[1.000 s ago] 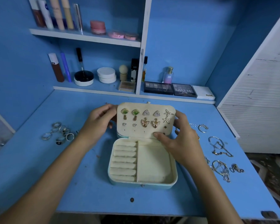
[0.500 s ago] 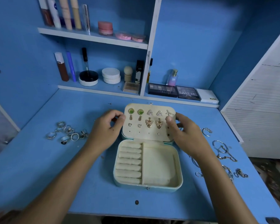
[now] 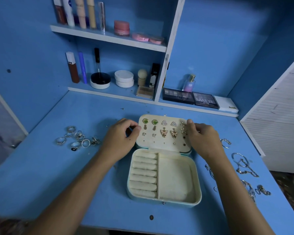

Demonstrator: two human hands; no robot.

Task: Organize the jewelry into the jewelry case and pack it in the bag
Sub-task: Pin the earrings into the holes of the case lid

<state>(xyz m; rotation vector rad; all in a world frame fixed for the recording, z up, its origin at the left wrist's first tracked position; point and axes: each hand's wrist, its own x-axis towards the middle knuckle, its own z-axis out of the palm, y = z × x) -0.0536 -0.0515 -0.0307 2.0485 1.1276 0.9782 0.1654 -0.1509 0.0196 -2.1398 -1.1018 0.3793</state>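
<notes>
here both hands (image 3: 161,138) grip the open jewelry case (image 3: 164,175) lid's sides.

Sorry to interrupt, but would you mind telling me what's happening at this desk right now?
A person is sorting jewelry into an open jewelry case on a blue desk. The left hand and right hand hold the earring panel by its sides. The ring rolls are empty; rings and chains lie loose on the desk.

jewelry case (image 3: 164,199) mid-desk, rings (image 3: 76,139) to its left, chains (image 3: 244,170) to its right
</notes>
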